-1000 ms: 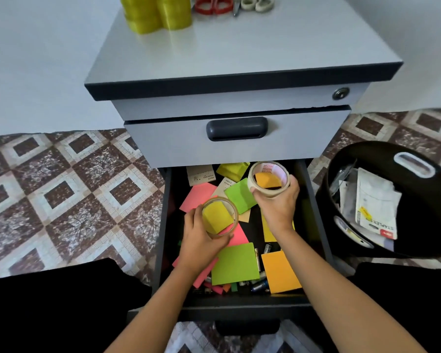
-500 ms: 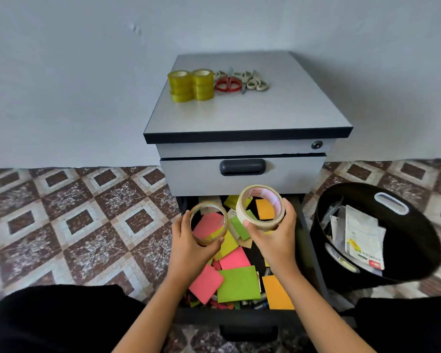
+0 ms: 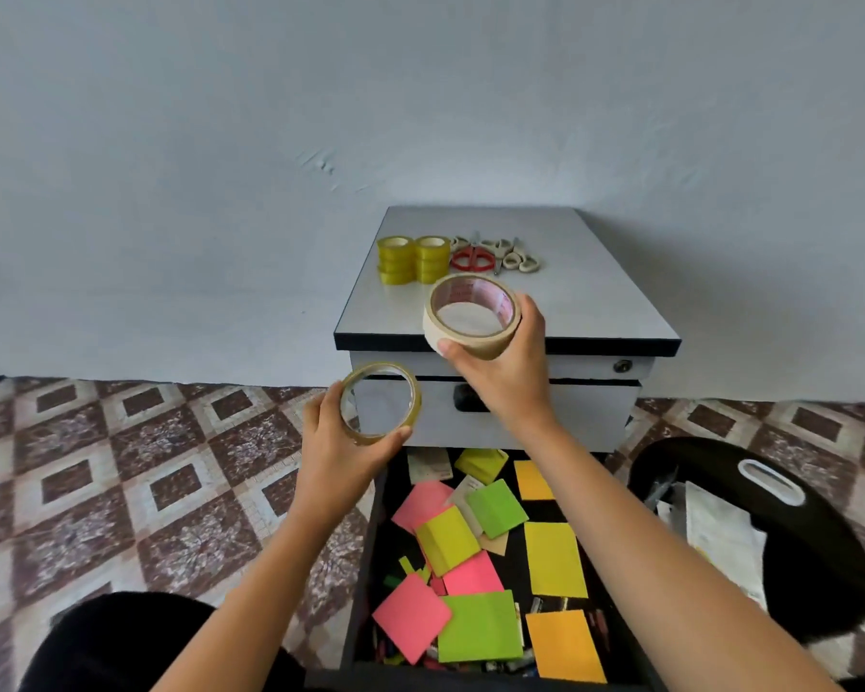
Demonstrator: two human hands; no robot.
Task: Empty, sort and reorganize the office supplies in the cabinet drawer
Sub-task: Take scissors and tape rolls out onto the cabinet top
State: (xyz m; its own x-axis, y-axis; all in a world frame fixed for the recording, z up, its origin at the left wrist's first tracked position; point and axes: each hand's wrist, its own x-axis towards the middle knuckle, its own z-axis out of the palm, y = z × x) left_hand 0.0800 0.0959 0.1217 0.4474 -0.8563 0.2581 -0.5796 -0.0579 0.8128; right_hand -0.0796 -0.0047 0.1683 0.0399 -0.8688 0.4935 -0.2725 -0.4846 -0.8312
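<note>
Since yellow tape rolls (image 3: 413, 259) already sit on the cabinet top (image 3: 595, 302), left hand (image 3: 335, 457) clasps clear tape (image 3: 417, 403), right hand (image 3: 505, 382) masking tape (image 3: 470, 339), likely bound there.

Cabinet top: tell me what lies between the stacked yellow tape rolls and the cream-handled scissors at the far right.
In the head view, the red-handled scissors lie between the yellow tape stacks and those cream-handled scissors on the cabinet top.
</note>
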